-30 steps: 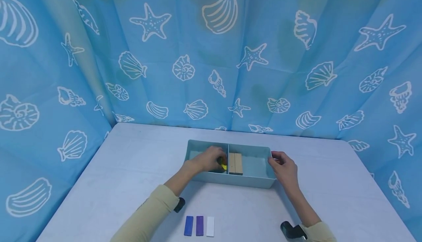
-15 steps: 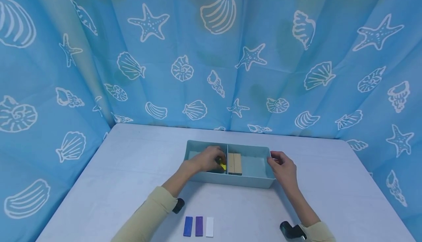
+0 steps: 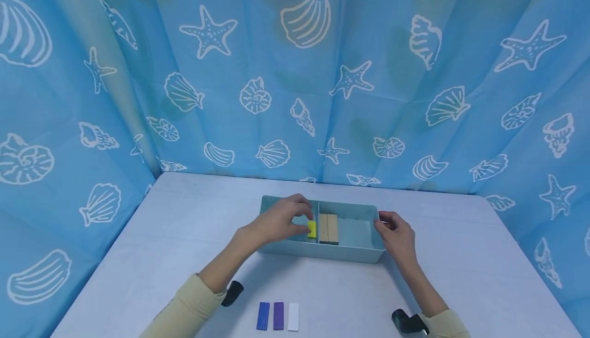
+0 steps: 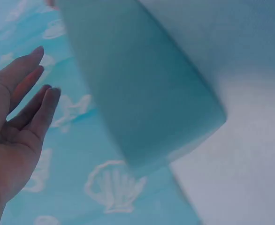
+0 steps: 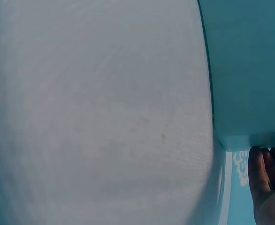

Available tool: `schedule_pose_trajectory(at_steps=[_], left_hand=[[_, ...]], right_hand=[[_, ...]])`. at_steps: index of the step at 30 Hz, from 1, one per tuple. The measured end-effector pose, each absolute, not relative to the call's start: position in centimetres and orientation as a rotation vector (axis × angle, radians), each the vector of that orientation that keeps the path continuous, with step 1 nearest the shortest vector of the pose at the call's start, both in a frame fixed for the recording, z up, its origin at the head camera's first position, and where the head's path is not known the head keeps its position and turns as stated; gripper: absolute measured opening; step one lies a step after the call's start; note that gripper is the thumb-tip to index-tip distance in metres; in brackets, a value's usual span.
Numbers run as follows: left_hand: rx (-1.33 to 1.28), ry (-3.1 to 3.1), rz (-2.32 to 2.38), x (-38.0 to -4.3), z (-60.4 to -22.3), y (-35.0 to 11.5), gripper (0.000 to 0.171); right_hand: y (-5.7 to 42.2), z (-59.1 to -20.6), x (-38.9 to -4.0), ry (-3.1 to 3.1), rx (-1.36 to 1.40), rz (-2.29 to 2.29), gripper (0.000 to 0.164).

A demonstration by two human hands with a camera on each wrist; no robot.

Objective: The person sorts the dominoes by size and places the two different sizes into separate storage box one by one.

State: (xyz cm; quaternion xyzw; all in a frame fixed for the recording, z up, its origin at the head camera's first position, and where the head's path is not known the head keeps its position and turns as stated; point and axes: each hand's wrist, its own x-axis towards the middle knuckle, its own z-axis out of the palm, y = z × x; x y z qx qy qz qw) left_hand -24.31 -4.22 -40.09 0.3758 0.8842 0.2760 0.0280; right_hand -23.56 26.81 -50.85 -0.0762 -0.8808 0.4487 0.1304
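A grey-green divided box (image 3: pixel 295 247) stands on the table. In the head view, my left hand (image 3: pixel 281 220) is over its left compartment, thumb and fingers spread apart around a yellow block (image 3: pixel 312 229) that lies beside the divider. The left wrist view shows that hand (image 4: pixel 20 112) with loosely bent fingers and nothing in them, next to the box's outer wall (image 4: pixel 137 89). My right hand (image 3: pixel 397 235) grips the box's right end, thumb over the rim. Its fingertips touch the end wall in the right wrist view. Wooden blocks (image 3: pixel 329 228) lie against the divider in the right compartment.
Near the table's front edge, a blue block (image 3: pixel 263 316), a purple block (image 3: pixel 278 316) and a white block (image 3: pixel 293 317) lie in a row. A blue curtain (image 3: pixel 276 71) with shell prints hangs behind and beside the white table (image 3: pixel 203 215).
My left hand has let go of the yellow block and drawn back up and to the left, leaving the block in the left compartment. The right hand stays at the box's end.
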Motion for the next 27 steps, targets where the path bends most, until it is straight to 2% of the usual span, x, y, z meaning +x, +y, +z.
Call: schedule_pose_trajectory(at_steps=[9, 12, 16, 20, 27], left_hand=[[1.197, 2.795, 0.682, -19.1, -37.4, -6.6, 0.033], [1.181, 2.773, 0.643, -17.5, -37.3, -7.5, 0.034], [1.108, 2.734, 0.600, -15.8, -37.8, -8.7, 0.035], [1.048, 2.692, 0.566, -14.3, -38.8, -9.5, 0.034], [0.908, 2.622, 0.494, -12.3, -41.0, -10.0, 0.036]], right_hand=[[25.5, -48.3, -22.3, -2.545, -0.283, 1.398, 0.039], [25.9, -49.1, -22.7, -2.550, -0.281, 1.360, 0.038], [26.3, -49.8, -23.1, -2.553, -0.280, 1.359, 0.037], [25.5, -47.8, -22.3, -2.552, -0.294, 1.425, 0.035], [25.6, -47.8, -22.3, -2.556, -0.306, 1.445, 0.036]])
